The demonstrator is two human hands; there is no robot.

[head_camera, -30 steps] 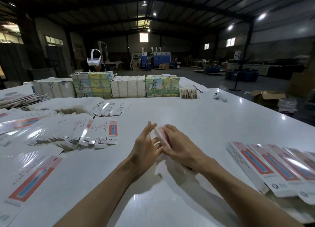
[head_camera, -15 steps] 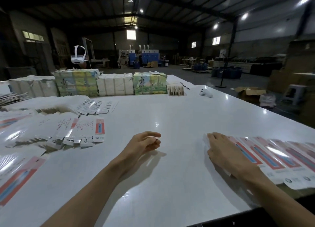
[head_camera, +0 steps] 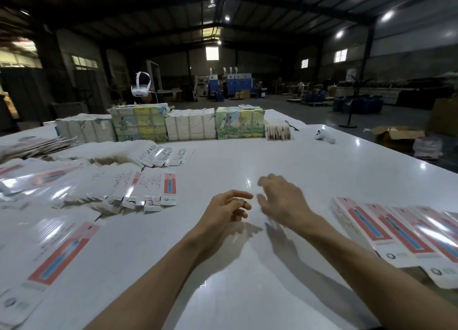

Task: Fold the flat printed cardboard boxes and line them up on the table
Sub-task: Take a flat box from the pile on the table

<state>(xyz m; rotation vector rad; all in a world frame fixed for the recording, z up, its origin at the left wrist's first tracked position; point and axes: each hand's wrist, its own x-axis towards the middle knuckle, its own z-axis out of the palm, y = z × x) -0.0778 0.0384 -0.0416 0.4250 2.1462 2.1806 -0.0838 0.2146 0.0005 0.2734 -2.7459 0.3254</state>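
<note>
Both my hands hover empty over the middle of the white table [head_camera: 247, 267]. My left hand [head_camera: 226, 209] has loosely curled fingers and holds nothing. My right hand [head_camera: 282, 199], blurred by motion, is spread open just right of it. A row of folded boxes [head_camera: 396, 230] with red and blue print lies lined up at the right edge. Flat printed box blanks [head_camera: 138, 188] overlap in fanned rows on the left, and a large flat blank [head_camera: 57, 260] lies at the near left.
Wrapped bundles of printed stock [head_camera: 188, 125] form a wall along the far side of the table. A white headset [head_camera: 140, 87] stands behind them. A small white controller [head_camera: 324, 136] lies far right. An open cardboard carton [head_camera: 396, 134] sits on the floor.
My right hand left the row of folded boxes at the right and swung back to the middle, beside my left hand. The folded box I held a second ago now lies in that row.
</note>
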